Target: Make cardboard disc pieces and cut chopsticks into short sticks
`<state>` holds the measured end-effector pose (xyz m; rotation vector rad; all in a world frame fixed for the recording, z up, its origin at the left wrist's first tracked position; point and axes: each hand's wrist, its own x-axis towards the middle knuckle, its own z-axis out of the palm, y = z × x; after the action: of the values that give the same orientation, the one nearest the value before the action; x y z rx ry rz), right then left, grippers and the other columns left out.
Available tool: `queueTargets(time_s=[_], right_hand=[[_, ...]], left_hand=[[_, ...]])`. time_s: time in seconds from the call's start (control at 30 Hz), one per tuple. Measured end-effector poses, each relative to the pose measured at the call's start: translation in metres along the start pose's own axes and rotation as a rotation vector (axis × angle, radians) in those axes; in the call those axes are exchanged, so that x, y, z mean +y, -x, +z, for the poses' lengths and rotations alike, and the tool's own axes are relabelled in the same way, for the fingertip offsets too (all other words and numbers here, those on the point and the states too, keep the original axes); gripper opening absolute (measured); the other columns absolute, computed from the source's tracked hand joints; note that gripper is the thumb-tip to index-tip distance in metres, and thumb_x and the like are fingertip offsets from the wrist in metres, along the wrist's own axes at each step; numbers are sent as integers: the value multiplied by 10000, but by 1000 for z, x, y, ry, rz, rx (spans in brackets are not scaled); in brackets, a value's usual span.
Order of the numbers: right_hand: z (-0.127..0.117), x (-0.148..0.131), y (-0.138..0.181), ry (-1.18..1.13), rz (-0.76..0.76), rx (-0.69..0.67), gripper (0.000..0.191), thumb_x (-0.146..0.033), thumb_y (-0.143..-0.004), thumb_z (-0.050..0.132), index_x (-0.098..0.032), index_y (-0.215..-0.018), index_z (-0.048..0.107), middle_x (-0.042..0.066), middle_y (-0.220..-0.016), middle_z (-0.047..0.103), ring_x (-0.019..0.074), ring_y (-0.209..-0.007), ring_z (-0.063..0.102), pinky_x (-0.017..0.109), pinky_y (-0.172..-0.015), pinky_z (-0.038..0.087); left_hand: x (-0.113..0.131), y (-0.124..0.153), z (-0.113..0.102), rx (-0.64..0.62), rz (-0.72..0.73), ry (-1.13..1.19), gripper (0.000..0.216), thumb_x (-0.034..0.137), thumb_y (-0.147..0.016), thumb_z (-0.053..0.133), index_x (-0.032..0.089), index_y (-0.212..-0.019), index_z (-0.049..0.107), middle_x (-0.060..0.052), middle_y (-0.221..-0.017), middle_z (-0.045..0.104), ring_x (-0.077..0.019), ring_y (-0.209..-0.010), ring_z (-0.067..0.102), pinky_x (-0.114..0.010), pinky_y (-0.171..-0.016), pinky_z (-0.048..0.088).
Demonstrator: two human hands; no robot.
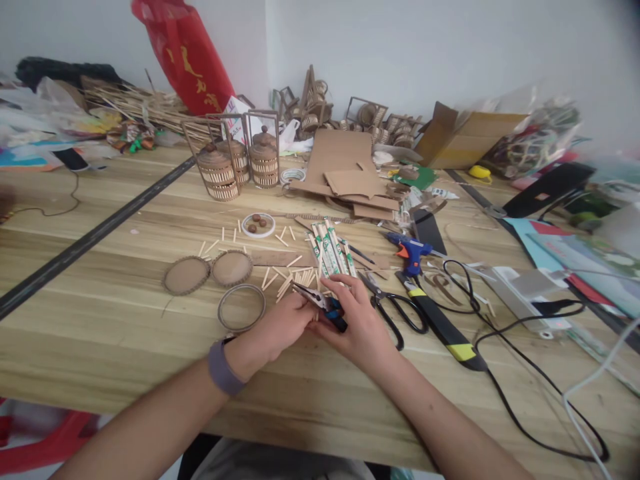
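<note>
My right hand [361,321] grips pliers [320,301] with blue and black handles, jaws pointing left. My left hand [284,327], with a purple band on the wrist, is closed in a pinch right at the plier jaws; what it pinches is too small to name. Short cut wooden sticks [285,280] lie scattered just beyond the hands. Wrapped chopstick packets [331,248] lie fanned out behind them. Two round cardboard discs [186,275] and a cardboard ring [241,307] sit left of my left hand.
Black scissors [395,308], a blue glue gun [410,252], a yellow-black utility knife [443,327] and black cables [515,327] lie to the right. Woven cardboard jars [220,173], cardboard sheets [340,173], a small dish [258,225] and a red bag [187,53] stand farther back.
</note>
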<state>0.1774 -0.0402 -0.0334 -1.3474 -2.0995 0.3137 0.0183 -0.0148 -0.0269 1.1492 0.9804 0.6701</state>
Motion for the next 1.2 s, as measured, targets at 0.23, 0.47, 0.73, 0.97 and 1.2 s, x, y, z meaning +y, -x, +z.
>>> queueTargets(time_s=[0.23,0.47,0.73,0.97,1.2], right_hand=[[3,1,0,14,13,11,615,-252,-742,718,-226,-1302,466,150,-1260,484,303,-1182,544,460,-924,537],[2,1,-1,-13,43,-11,595,-288,-758,717,-223,-1298,478,149,-1256,487,298,-1171,539,431,-876,539],[-36,6,-14,-326,301,-202,276,-450,-871,548,-193,-951,608,30,-867,626,181,-806,578,296,-734,466],[-56,7,-15,-499,426,-559,354,-505,-836,583,-197,-993,661,5,-911,647,162,-840,560,254,-740,435],[-56,4,-17,-574,433,-591,305,-458,-832,594,-198,-974,667,11,-933,658,175,-864,575,269,-762,451]], left_hand=[[-2,-1,1,50,35,-94,260,194,-799,464,170,-935,683,-51,-987,705,-234,-978,619,-343,-870,471],[4,2,2,95,52,-119,212,231,-836,479,168,-904,669,-53,-972,708,-241,-993,625,-357,-881,486],[17,4,-14,-30,-40,75,306,485,-840,575,193,-775,512,-34,-759,699,-203,-768,687,-323,-717,531],[25,8,-17,-84,18,-39,393,584,-809,571,194,-777,529,-30,-767,713,-190,-732,690,-301,-712,515],[20,8,-19,-208,17,-61,436,613,-833,541,178,-856,574,-65,-799,746,-191,-783,704,-303,-744,519]])
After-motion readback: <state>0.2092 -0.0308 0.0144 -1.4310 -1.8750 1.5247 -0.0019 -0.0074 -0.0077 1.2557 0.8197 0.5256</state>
